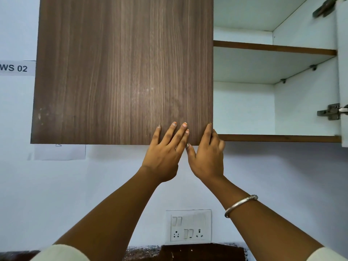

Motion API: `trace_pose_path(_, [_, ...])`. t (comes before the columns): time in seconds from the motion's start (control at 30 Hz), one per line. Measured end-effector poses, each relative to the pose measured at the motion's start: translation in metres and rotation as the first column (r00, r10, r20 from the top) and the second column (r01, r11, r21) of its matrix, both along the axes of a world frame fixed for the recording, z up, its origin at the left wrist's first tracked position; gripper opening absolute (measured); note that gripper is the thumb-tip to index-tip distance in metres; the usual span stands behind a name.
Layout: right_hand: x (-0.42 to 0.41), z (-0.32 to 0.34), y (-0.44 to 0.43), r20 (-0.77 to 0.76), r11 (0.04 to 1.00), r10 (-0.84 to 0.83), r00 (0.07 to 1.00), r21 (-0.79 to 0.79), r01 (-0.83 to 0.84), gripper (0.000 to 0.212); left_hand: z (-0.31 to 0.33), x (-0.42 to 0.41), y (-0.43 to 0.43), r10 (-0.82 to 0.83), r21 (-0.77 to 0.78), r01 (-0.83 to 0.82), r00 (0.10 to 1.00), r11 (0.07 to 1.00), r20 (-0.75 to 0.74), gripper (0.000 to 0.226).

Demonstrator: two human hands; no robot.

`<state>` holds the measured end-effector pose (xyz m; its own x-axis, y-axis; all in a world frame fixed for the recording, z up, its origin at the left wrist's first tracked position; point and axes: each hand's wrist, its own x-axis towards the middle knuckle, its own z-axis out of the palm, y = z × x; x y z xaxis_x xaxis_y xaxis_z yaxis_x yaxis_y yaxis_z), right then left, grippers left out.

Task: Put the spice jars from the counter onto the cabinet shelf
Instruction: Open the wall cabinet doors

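A wall cabinet hangs in front of me. Its left door (120,72), dark wood grain, is closed. My left hand (165,153) lies flat against the door's lower right corner, fingers spread. My right hand (207,157) curls its fingers around the door's right edge at the bottom. The right half of the cabinet stands open and shows a white inside with a middle shelf (273,48) and a bottom shelf (278,138), both bare. No spice jars are in view.
The right door (343,81) is swung open at the far right, with hinges (329,112) on the side wall. A switch and socket plate (188,227) sits on the wall below. The dark counter edge (188,251) shows at the bottom. A "WS 02" label (15,68) is at left.
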<state>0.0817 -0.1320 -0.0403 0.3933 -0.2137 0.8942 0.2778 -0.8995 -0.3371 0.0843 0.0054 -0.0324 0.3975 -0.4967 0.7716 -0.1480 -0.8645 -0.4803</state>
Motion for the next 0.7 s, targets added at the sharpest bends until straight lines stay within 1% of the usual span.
trace_pose_path(0.07, [0.0, 0.004, -0.001, 0.004, 0.997, 0.053, 0.999, 0.049, -0.053, 0.084, 0.002, 0.001, -0.006, -0.012, -0.025, 0.012, 1.0, 1.0, 0.014, 0.078])
trace_pose_path(0.13, [-0.001, 0.013, -0.001, 0.012, 0.982, 0.13, 0.991, 0.138, -0.13, 0.086, 0.005, 0.0, -0.011, -0.018, -0.035, 0.018, 1.0, 0.999, 0.008, 0.074])
trace_pose_path(0.27, [-0.006, 0.032, -0.007, -0.004, 0.908, 0.248, 0.969, 0.349, -0.231, 0.095, 0.01, -0.01, -0.019, -0.012, -0.031, 0.011, 1.0, 0.999, -0.029, 0.071])
trace_pose_path(0.33, [-0.01, 0.037, -0.012, -0.025, 0.874, 0.298, 0.954, 0.409, -0.262, 0.091, 0.012, -0.018, -0.022, -0.004, -0.019, 0.003, 0.999, 1.0, -0.046, 0.069])
trace_pose_path(0.43, [-0.022, 0.039, -0.018, -0.085, 0.888, 0.289, 0.954, 0.397, -0.234, 0.077, 0.016, -0.034, -0.026, 0.007, -0.016, -0.008, 0.997, 1.0, -0.073, 0.07])
trace_pose_path(0.53, [-0.039, 0.041, -0.02, -0.092, 0.873, 0.313, 0.945, 0.421, -0.248, 0.056, 0.014, -0.054, -0.031, 0.017, -0.002, -0.017, 0.996, 1.0, -0.083, 0.078])
trace_pose_path(0.6, [-0.054, 0.041, -0.02, -0.106, 0.896, 0.3, 0.948, 0.372, -0.242, 0.042, 0.013, -0.07, -0.033, 0.031, 0.026, -0.029, 0.996, 0.999, -0.079, 0.083])
trace_pose_path(0.7, [-0.077, 0.044, -0.021, -0.118, 0.902, 0.32, 0.94, 0.342, -0.264, 0.034, 0.016, -0.093, -0.035, 0.052, 0.041, -0.05, 0.996, 0.998, -0.066, 0.085])
